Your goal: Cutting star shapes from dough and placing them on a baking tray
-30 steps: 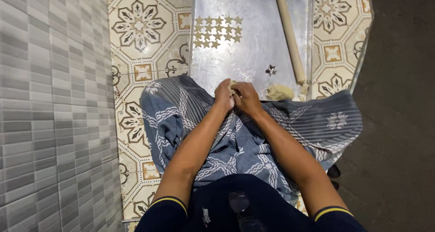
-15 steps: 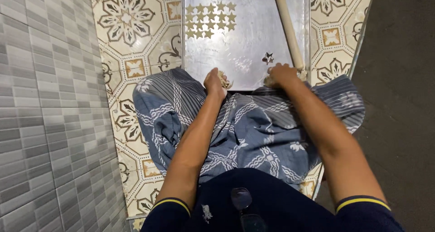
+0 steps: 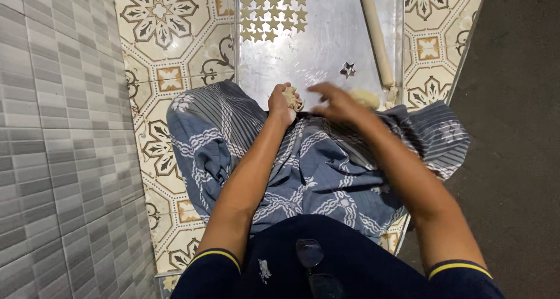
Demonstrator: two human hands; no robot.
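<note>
1. A small pale dough lump (image 3: 293, 98) sat crumpled in my left hand (image 3: 281, 103), at the metal sheet's near edge.
2. A second pale dough lump (image 3: 365, 96) lay just beyond my blurred right hand (image 3: 335, 103).

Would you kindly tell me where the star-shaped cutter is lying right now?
In the head view, the star-shaped cutter lies on the metal sheet, just left of the rolling pin and beyond the right hand.

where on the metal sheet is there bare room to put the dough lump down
The metal sheet is bare in its middle, between the star cutouts above, the rolling pin on the right and the star cutter. The near edge is crowded by both hands and dough.
</note>
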